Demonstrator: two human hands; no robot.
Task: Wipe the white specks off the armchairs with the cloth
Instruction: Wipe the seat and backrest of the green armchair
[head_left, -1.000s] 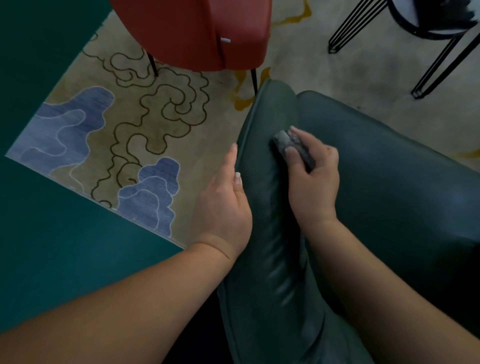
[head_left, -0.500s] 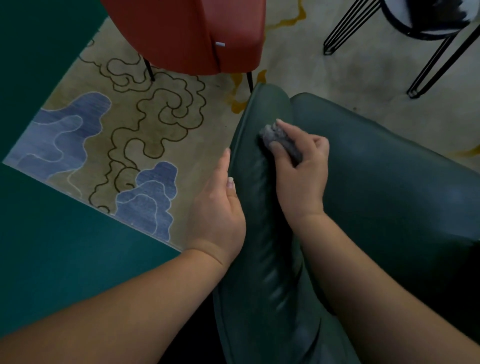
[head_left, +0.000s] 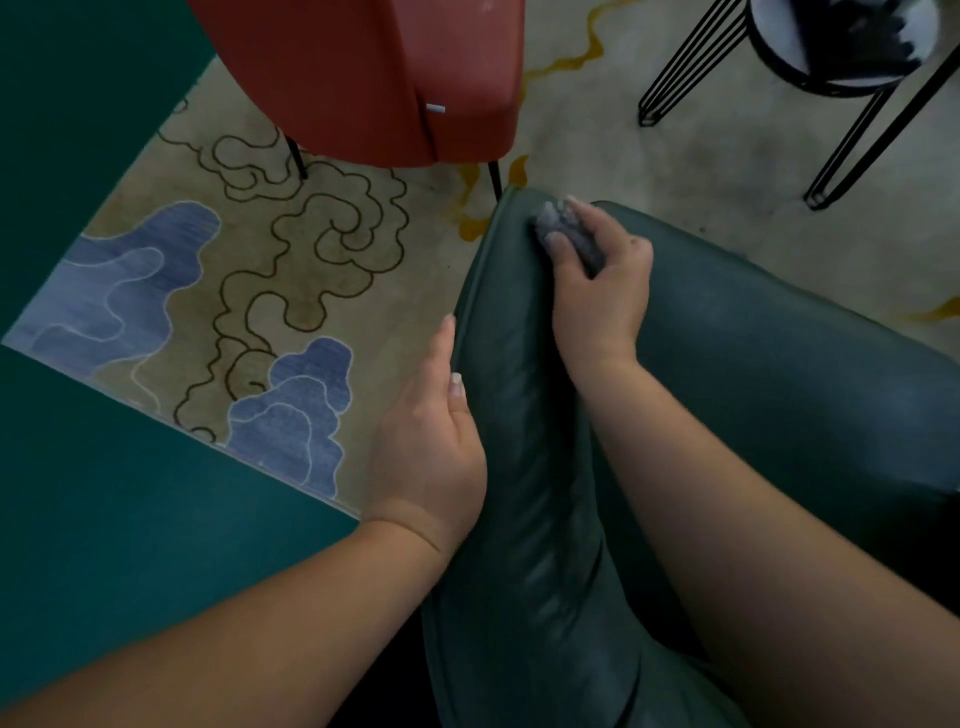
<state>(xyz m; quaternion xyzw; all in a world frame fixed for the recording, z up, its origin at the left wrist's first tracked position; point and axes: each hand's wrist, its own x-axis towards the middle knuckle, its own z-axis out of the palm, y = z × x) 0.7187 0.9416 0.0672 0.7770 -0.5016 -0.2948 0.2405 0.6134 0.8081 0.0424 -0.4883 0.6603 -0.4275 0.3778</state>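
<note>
A dark green leather armchair (head_left: 779, 364) fills the lower right of the head view. Its padded arm (head_left: 514, 415) runs up the middle. My right hand (head_left: 597, 280) grips a small grey cloth (head_left: 563, 228) and presses it on the far tip of that arm. My left hand (head_left: 431, 441) rests flat against the arm's outer left side, fingers straight and thumb on the leather. A red armchair (head_left: 374, 73) stands beyond, at the top. Faint pale smears show on the green seat; specks are too small to tell.
A patterned beige rug (head_left: 249, 291) with blue cloud shapes lies left of the green armchair, bordered by teal floor (head_left: 104, 519). A black wire-legged stool (head_left: 841, 57) stands at the top right. The red armchair's thin black legs (head_left: 493, 176) stand close to the green arm's tip.
My right hand has slid the cloth forward along the arm, from its middle to its far tip. My left hand has kept its place on the arm's side.
</note>
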